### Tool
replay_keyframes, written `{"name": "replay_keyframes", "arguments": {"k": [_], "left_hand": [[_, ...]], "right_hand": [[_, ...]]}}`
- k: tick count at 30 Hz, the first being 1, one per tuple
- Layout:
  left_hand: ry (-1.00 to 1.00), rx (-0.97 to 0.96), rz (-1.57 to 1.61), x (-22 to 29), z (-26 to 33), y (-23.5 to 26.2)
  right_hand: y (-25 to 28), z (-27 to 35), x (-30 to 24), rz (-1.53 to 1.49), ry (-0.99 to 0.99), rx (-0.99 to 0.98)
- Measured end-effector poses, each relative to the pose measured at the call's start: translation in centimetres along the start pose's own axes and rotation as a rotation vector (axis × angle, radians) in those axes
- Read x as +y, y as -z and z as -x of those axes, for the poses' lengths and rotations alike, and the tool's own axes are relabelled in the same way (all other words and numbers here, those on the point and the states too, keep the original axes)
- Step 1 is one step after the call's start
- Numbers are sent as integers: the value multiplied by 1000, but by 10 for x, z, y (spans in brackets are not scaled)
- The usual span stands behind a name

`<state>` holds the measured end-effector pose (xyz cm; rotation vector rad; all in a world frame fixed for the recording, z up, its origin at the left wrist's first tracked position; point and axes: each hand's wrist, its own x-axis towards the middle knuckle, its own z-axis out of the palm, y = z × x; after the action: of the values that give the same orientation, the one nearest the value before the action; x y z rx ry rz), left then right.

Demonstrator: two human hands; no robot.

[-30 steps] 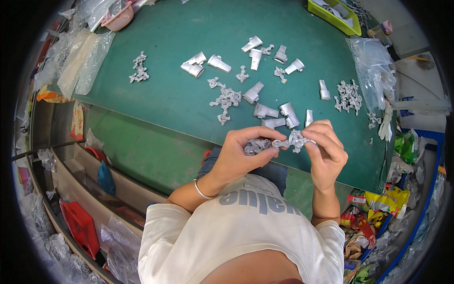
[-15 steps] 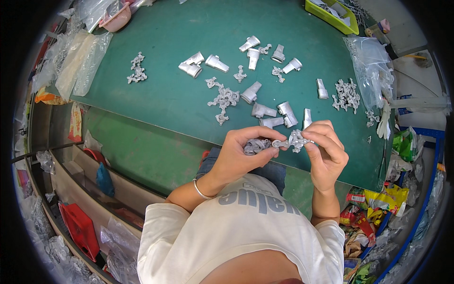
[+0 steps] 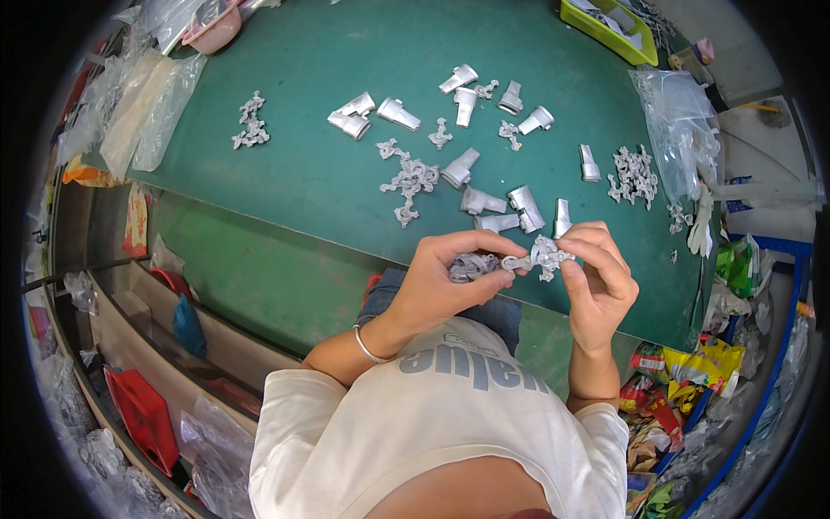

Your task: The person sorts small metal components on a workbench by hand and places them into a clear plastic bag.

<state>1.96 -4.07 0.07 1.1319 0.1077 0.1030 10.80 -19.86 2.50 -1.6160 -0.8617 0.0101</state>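
Observation:
My left hand (image 3: 441, 281) grips a grey metal casting (image 3: 471, 266) at the near edge of the green table (image 3: 303, 173). My right hand (image 3: 596, 281) pinches the knobbly sprue piece (image 3: 543, 256) joined to that casting, so both hands hold one connected part between them. Just beyond my hands lie several loose silver cast parts (image 3: 506, 208) and a pile of broken-off sprue bits (image 3: 408, 180).
More cast parts (image 3: 363, 114) lie mid-table, with sprue heaps at the left (image 3: 251, 130) and right (image 3: 635, 173). Clear plastic bags (image 3: 679, 112) sit at the right edge, a yellow-green tray (image 3: 605, 22) far right, a pink bowl (image 3: 212, 30) far left. Red bins (image 3: 143, 415) stand below left.
Both hands stay at the table's near edge on the same part; the fingers have shifted slightly, and nothing on the table has moved.

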Motion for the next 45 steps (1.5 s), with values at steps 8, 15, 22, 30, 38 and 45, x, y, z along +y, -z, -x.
{"name": "replay_keyframes", "arguments": {"k": [8,15,22,30,38,45], "left_hand": [[-4,3,3,1,1,0],[-36,0,-32,-1,1,2],[-46,-30,-32,-5,1,7],[38,-180,-33,-12,-9,9],[386,6,569,-43,-16,29],[443,76,792,-62,-17,41]], "right_hand": [[-1,1,2,-27,-27,-7],[-3,0,3,-41,-45,-16],[-5,-1,5,-39,-58,-20],[-14,-3,24,-27,-276,-153],[-24,-56,105,578,-47,-100],[-37,-68,171,1302,92,-186]]}}
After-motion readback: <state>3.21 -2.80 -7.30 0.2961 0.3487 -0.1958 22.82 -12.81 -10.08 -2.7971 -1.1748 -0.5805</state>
